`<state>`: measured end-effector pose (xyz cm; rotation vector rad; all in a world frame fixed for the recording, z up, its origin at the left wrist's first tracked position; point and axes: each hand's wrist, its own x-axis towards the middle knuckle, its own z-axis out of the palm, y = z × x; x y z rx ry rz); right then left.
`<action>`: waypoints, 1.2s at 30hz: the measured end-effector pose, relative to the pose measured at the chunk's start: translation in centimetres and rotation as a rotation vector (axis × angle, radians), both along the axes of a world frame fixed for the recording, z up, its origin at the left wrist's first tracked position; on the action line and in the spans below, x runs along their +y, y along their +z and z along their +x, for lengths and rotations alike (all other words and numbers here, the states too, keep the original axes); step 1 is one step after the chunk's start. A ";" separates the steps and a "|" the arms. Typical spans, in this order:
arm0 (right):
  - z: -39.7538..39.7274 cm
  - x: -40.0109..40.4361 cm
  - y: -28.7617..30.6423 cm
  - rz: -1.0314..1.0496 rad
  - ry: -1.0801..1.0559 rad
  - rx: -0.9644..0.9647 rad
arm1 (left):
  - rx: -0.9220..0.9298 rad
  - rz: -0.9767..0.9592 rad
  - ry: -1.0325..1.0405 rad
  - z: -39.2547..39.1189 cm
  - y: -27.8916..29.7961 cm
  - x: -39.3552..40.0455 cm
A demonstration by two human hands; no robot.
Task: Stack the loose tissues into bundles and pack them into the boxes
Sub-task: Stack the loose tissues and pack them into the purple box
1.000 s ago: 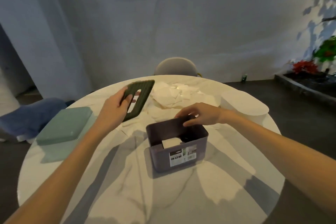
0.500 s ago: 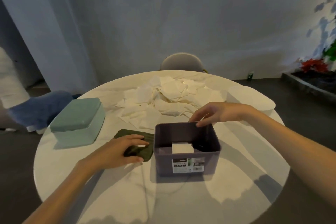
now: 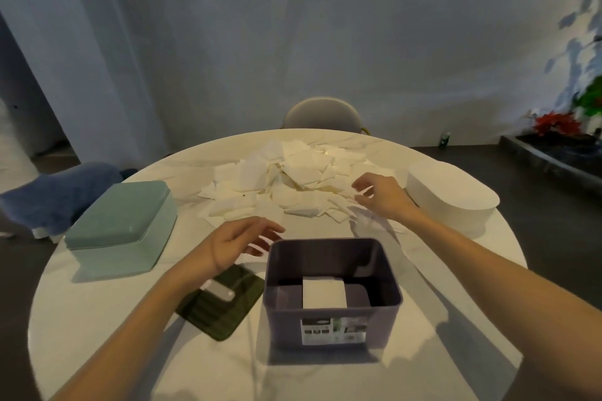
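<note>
A heap of loose white tissues covers the far middle of the round table. An open purple box stands near me with a small white tissue bundle inside. Its dark green slotted lid lies flat on the table to the box's left. My left hand hovers above the table just behind the lid, fingers relaxed and holding nothing. My right hand reaches over the right edge of the tissue heap, fingers loosely spread, touching or nearly touching the tissues.
A closed teal box sits at the table's left, and a white oval box at the right. A chair back stands behind the marble table. A blue cushion lies to the left.
My left hand set the green lid down beside the purple box, let go and lifted off it. My right hand left the box's rim and reached forward to the tissue heap.
</note>
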<state>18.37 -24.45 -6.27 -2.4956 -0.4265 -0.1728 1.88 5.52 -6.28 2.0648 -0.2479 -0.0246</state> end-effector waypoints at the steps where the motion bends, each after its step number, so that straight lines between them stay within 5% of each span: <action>1: 0.8 0.2 -0.5 -0.007 -0.018 -0.010 | 0.074 -0.031 -0.012 0.3 0.1 -0.8; 7: 6.2 1.2 -2.7 -0.234 0.009 0.107 | 0.303 0.021 -0.167 2.9 0.3 -3.2; 11: 8.2 1.4 -4.2 -0.254 -0.052 -0.040 | 0.254 -0.067 -0.214 5.5 0.2 -4.0; 17: 9.2 0.4 -3.8 0.014 -0.088 -0.070 | 0.104 -0.270 -0.010 10.2 0.2 -5.0; 24: 4.7 0.6 5.3 0.249 0.223 0.192 | 0.163 -0.506 0.353 13.9 -0.1 -5.5; 30: 2.5 3.2 7.1 -0.009 0.513 0.261 | 0.571 -1.007 0.035 12.4 0.3 -7.3; 36: 3.1 4.6 5.8 -0.115 0.556 0.181 | 0.542 -0.982 0.058 12.5 -0.3 -9.0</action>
